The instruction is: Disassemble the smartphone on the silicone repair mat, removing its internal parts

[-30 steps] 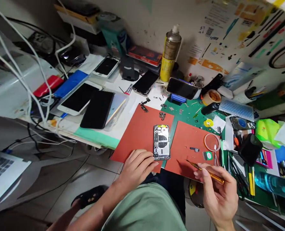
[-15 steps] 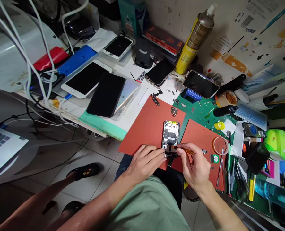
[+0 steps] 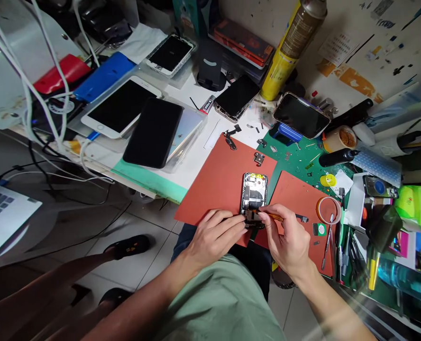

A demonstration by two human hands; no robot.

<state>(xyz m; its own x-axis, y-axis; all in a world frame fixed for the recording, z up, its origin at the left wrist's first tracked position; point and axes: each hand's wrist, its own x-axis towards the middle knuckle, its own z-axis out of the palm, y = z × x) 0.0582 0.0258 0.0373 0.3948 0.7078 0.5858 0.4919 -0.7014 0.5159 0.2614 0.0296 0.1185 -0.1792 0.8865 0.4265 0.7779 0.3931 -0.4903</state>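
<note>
An opened phone (image 3: 253, 192), its inner parts bare, lies on an orange-red mat (image 3: 214, 184). My left hand (image 3: 214, 237) is closed at the phone's lower left edge, fingers together and fingertips on it. A dark piece sits at the phone's bottom end, partly covered by my fingers. My right hand (image 3: 290, 239) pinches a slim orange tool (image 3: 276, 216) with a dark rear end (image 3: 302, 218). The tool's tip reaches over the lower half of the phone; whether it touches is too small to tell. A small metal part (image 3: 258, 158) lies above the phone.
A second orange-red mat (image 3: 296, 189) holds a tape roll (image 3: 328, 210) and a metal pick (image 3: 327, 246). Several phones, including a black one (image 3: 153, 132), lie left. A spray can (image 3: 292, 49) and a propped phone (image 3: 301, 115) stand behind. Another person's foot (image 3: 128, 246) is at left.
The dark piece at the phone's bottom end has come closer in line with the phone. The tool tip has moved up and slightly left over the phone. The view has shifted slightly.
</note>
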